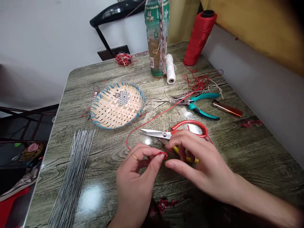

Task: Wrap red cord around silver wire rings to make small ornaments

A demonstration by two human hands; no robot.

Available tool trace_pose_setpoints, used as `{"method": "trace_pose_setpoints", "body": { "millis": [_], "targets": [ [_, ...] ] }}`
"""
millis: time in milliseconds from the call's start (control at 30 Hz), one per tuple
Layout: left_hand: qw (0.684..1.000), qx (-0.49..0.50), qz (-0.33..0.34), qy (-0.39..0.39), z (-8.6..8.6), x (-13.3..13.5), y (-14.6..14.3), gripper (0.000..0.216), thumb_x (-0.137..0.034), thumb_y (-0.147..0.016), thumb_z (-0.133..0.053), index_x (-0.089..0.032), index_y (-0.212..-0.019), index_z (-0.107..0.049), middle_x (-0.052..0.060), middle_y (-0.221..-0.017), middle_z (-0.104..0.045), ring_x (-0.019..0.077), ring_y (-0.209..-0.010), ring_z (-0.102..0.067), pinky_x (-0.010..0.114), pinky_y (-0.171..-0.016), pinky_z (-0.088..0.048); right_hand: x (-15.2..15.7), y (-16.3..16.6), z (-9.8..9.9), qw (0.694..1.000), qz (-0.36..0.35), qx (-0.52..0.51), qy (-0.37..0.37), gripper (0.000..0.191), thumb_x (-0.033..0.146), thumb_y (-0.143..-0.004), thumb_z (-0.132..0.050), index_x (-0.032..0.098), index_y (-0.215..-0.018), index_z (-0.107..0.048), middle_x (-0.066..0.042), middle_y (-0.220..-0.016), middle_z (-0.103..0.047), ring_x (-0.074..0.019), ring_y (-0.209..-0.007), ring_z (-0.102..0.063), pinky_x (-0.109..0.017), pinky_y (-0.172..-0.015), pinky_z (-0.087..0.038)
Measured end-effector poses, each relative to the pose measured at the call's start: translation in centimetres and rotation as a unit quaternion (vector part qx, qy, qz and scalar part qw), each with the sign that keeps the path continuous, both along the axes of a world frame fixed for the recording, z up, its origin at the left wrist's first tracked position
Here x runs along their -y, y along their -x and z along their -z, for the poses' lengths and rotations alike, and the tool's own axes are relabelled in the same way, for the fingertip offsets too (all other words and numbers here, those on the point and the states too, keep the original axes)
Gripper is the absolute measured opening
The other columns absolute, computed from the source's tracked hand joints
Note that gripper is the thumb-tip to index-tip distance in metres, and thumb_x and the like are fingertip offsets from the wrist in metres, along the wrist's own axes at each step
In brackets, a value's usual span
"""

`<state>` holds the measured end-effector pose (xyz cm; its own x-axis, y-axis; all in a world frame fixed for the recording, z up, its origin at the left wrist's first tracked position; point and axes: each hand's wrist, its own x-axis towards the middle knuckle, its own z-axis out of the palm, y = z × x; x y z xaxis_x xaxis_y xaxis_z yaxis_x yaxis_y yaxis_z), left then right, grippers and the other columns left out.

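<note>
My left hand [137, 177] pinches a small loop of red cord [161, 154] between thumb and forefinger; a gold ring is on one finger. My right hand [197, 161] reaches in from the right, its fingers curled at the same loop and lying over scissors [156, 133] with red and yellow handles. The red cord [152, 119] runs from the loop across the table towards a red thread spool [199, 34] at the back.
A small woven basket [104, 120] with blue trim holds metal rings. Teal pliers [201, 104] and an orange lighter [228, 108] lie to the right. A bundle of metal wires [71, 177] lies at left. A bottle [156, 38] and white spool [170, 68] stand behind.
</note>
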<state>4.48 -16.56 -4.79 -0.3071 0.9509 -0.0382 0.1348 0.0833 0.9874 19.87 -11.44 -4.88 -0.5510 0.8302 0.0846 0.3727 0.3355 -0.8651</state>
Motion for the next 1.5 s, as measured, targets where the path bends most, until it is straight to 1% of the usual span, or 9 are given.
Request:
{"method": "trace_pose_setpoints", "body": {
  "millis": [200,367,533,633,767,900,1133,1333,1500],
  "targets": [
    [0.989,0.105,0.011,0.107,-0.2,-0.1,0.2,0.008,-0.015,-0.073,-0.067,-0.018,-0.065,-0.067,-0.004,-0.061,-0.055,0.0075,-0.055,-0.044,0.017,-0.050,-0.036,-0.1,0.0,0.2,0.999,-0.038,-0.025,-0.019,0.007,0.020,-0.088,-0.055,0.018,-0.083,-0.058,-0.001,-0.079,-0.060,-0.0122,-0.073,-0.056,-0.025,-0.066,-0.044],
    [0.918,0.312,0.025,0.241,-0.5,-0.7,0.6,0.006,-0.016,-0.067,-0.073,-0.014,-0.065,-0.068,-0.003,-0.060,-0.055,0.0030,-0.047,-0.036,0.015,-0.041,-0.028,0.1,-0.3,0.4,0.995,-0.019,-0.015,-0.099,0.004,0.017,-0.086,-0.057,0.019,-0.087,-0.054,-0.003,-0.084,-0.060,-0.0131,-0.077,-0.057,-0.024,-0.065,-0.045],
    [0.875,0.412,0.007,0.254,-0.6,-0.7,0.4,0.006,-0.016,-0.064,-0.076,-0.016,-0.063,-0.070,-0.002,-0.064,-0.055,0.0033,-0.050,-0.038,0.012,-0.041,-0.030,0.7,-0.4,1.1,0.965,-0.038,0.029,-0.259,0.019,0.017,-0.082,-0.062,0.019,-0.098,-0.054,-0.003,-0.088,-0.064,-0.0142,-0.078,-0.060,-0.025,-0.068,-0.045],
    [0.868,0.423,0.022,0.257,-0.7,-0.5,0.3,0.007,-0.016,-0.064,-0.076,-0.016,-0.062,-0.070,-0.003,-0.060,-0.054,0.0027,-0.049,-0.037,0.012,-0.042,-0.030,0.9,-0.4,1.2,0.966,-0.033,0.032,-0.256,0.014,0.017,-0.082,-0.061,0.018,-0.095,-0.056,-0.004,-0.085,-0.064,-0.0147,-0.075,-0.060,-0.026,-0.066,-0.044],
    [0.878,0.394,0.044,0.268,-0.8,-0.6,0.3,0.008,-0.016,-0.064,-0.077,-0.014,-0.061,-0.069,-0.002,-0.059,-0.055,0.0022,-0.047,-0.035,0.012,-0.041,-0.028,0.5,-0.3,0.5,0.989,-0.053,-0.018,-0.135,0.004,0.015,-0.085,-0.056,0.017,-0.082,-0.057,-0.003,-0.074,-0.059,-0.0124,-0.066,-0.054,-0.024,-0.059,-0.042],
    [0.917,0.322,0.035,0.233,-0.6,-0.8,0.5,0.008,-0.018,-0.065,-0.076,-0.015,-0.060,-0.070,-0.002,-0.058,-0.056,0.0021,-0.046,-0.038,0.011,-0.038,-0.030,-0.4,-0.2,-0.7,0.985,-0.063,-0.092,0.132,0.016,0.022,-0.083,-0.061,0.016,-0.069,-0.055,-0.002,-0.079,-0.054,-0.0103,-0.067,-0.048,-0.023,-0.058,-0.039],
    [0.965,0.201,0.008,0.169,-0.6,-0.7,0.6,0.004,-0.016,-0.067,-0.074,-0.018,-0.065,-0.071,-0.001,-0.063,-0.065,0.0073,-0.051,-0.055,0.014,-0.042,-0.045,-1.7,-1.2,-1.0,0.822,-0.061,-0.243,0.512,0.023,0.034,-0.087,-0.055,0.018,-0.073,-0.045,0.007,-0.058,-0.040,-0.0044,-0.045,-0.022,-0.018,-0.039,-0.015],
    [0.976,0.136,-0.029,0.165,-1.0,-0.6,0.4,0.008,-0.015,-0.063,-0.075,-0.021,-0.069,-0.075,0.001,-0.062,-0.072,0.0102,-0.054,-0.062,0.016,-0.049,-0.050,-1.4,-1.1,-0.8,0.970,0.017,-0.080,0.229,0.017,0.027,-0.076,-0.070,0.021,-0.085,-0.057,0.008,-0.061,-0.038,-0.0059,-0.053,-0.035,-0.018,-0.047,-0.028],
    [0.988,0.042,-0.010,0.146,-1.1,-0.4,0.5,0.016,-0.016,-0.066,-0.074,-0.028,-0.076,-0.076,-0.001,-0.066,-0.075,0.0114,-0.054,-0.066,0.016,-0.050,-0.051,-1.2,-1.2,-1.0,0.990,-0.054,-0.007,0.134,0.015,0.030,-0.088,-0.055,0.020,-0.082,-0.066,0.003,-0.072,-0.062,-0.0084,-0.064,-0.053,-0.020,-0.058,-0.039]
  ]
}}
